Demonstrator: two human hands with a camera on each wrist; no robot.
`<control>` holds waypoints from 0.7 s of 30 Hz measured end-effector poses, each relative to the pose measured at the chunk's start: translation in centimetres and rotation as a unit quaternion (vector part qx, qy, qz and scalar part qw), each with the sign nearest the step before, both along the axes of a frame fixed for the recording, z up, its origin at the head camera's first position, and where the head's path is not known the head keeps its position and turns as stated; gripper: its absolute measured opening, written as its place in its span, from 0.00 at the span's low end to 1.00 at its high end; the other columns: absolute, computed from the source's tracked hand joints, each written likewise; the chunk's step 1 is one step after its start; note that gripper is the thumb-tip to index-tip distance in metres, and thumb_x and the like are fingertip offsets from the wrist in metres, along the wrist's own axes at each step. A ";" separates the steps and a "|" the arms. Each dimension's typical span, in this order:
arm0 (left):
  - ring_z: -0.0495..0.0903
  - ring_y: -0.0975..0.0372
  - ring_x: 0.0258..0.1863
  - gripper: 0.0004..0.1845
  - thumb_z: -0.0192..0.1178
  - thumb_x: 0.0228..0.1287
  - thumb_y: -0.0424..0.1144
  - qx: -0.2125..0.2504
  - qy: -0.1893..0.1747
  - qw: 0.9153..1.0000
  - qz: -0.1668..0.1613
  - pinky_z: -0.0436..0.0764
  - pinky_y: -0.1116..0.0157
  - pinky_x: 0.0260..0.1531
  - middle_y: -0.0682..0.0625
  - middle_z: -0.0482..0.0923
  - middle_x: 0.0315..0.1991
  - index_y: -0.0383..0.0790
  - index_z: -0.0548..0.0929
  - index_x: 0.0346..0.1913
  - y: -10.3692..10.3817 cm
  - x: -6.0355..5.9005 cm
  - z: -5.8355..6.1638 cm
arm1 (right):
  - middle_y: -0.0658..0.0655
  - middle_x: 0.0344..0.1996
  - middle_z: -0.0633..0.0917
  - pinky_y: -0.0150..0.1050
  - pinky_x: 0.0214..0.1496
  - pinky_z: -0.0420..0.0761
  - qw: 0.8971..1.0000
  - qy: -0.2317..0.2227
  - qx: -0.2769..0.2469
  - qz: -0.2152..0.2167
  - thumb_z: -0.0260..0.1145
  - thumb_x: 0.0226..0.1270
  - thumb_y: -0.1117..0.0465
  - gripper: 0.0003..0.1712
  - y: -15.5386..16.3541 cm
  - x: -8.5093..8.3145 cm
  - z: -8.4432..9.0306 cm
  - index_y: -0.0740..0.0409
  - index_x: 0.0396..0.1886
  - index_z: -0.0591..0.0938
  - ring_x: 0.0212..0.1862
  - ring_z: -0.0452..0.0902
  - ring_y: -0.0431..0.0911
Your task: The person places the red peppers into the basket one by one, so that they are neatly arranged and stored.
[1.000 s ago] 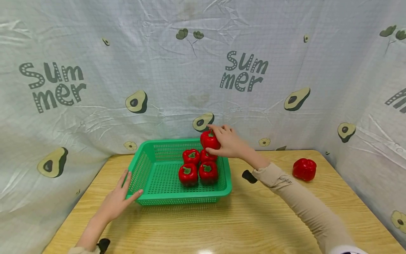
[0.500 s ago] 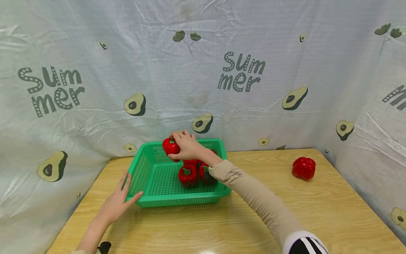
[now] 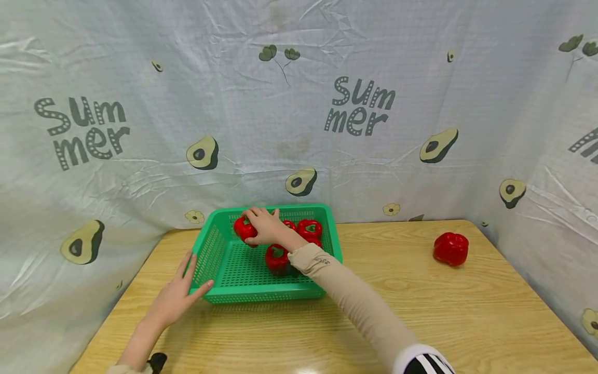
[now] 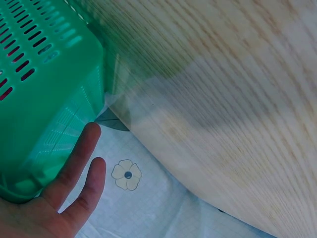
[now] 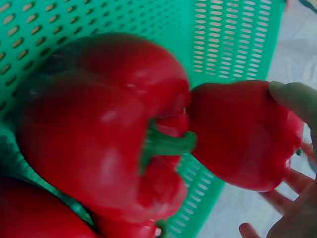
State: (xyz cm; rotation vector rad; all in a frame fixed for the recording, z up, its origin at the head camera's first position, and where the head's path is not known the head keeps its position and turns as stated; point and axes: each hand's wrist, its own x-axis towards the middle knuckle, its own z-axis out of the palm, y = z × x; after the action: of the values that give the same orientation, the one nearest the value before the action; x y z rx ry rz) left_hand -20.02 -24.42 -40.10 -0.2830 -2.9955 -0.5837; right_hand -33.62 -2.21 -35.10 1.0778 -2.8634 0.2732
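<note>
A green plastic basket (image 3: pixel 266 292) on the table contains several red bell peppers (image 3: pixel 277 261). My right hand (image 3: pixel 266 227) grips one red bell pepper (image 3: pixel 244 228) by its top, at the back of the basket and left of the others. In the right wrist view, thumb and fingers span this pepper (image 5: pixel 242 136), while a larger-looking pepper (image 5: pixel 94 129) with a green stem lies close to the camera. My left hand (image 3: pixel 174 298) rests on the basket's front left corner, fingers spread and fairly straight. My right forearm partly hides the peppers on the right side.
One more red bell pepper (image 3: pixel 450 249) lies on its side on the wooden table (image 3: pixel 402 280), well to the right of the basket. A pale printed cloth (image 3: pixel 355 171) hangs behind the table and along its sides.
Holding the pepper, my right hand has moved left from above the basket's back right corner and come down into the basket. My left hand keeps its place on the corner.
</note>
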 end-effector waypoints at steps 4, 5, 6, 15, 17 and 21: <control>0.80 0.50 0.30 0.46 0.46 0.62 0.58 0.000 -0.001 1.000 0.001 0.72 0.60 0.22 0.35 0.33 0.70 0.30 0.40 0.69 0.1 -0.1 -0.1 | 0.52 0.65 0.61 0.60 0.58 0.56 1.000 -0.007 0.021 -0.001 0.57 0.61 0.47 0.33 0.0 -0.2 -1.2 0.33 0.65 0.57 0.62 0.58 0.52; 0.80 0.50 0.31 0.46 0.46 0.62 0.58 0.001 0.000 1.000 0.001 0.72 0.59 0.23 0.35 0.33 0.70 0.30 0.40 0.69 0.1 -0.1 -0.1 | 0.53 0.65 0.60 0.61 0.59 0.56 1.000 -0.007 0.029 -0.001 0.56 0.62 0.47 0.31 0.0 -0.3 -1.5 0.30 0.65 0.58 0.62 0.58 0.52; 0.80 0.50 0.31 0.46 0.46 0.62 0.58 0.002 0.001 1.000 0.000 0.72 0.59 0.23 0.35 0.33 0.70 0.30 0.40 0.69 0.1 -0.1 -0.1 | 0.54 0.66 0.60 0.61 0.59 0.55 0.999 -0.008 0.034 -0.001 0.56 0.63 0.48 0.29 0.0 -0.4 -1.7 0.29 0.64 0.60 0.62 0.58 0.52; 0.79 0.51 0.28 0.45 0.47 0.62 0.57 0.000 0.007 1.000 0.001 0.70 0.62 0.20 0.35 0.33 0.70 0.29 0.40 0.68 0.0 0.0 -0.1 | 0.57 0.66 0.60 0.56 0.61 0.56 0.997 0.013 0.069 0.003 0.54 0.64 0.47 0.21 -0.1 -1.0 -3.6 0.27 0.58 0.69 0.62 0.57 0.53; 0.79 0.50 0.28 0.45 0.47 0.63 0.57 -0.001 0.012 1.000 0.000 0.71 0.61 0.20 0.35 0.33 0.70 0.29 0.40 0.68 0.0 0.0 -0.2 | 0.57 0.66 0.59 0.53 0.60 0.57 0.997 0.006 0.075 0.007 0.52 0.66 0.50 0.21 -0.2 -1.0 -3.7 0.28 0.59 0.68 0.62 0.57 0.53; 0.79 0.47 0.31 0.45 0.46 0.63 0.57 -0.001 0.018 1.000 -0.002 0.72 0.60 0.21 0.35 0.33 0.70 0.29 0.40 0.68 0.0 0.0 -0.2 | 0.58 0.66 0.57 0.49 0.58 0.57 0.996 -0.012 0.087 0.001 0.48 0.67 0.55 0.23 -0.4 -0.9 -3.8 0.29 0.61 0.66 0.62 0.56 0.53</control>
State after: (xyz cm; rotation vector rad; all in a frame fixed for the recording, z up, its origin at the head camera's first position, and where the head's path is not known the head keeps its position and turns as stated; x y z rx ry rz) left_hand -20.07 -24.45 -40.28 -0.2971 -2.9616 -0.5687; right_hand -34.53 -2.59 -38.85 1.1118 -2.9537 0.0370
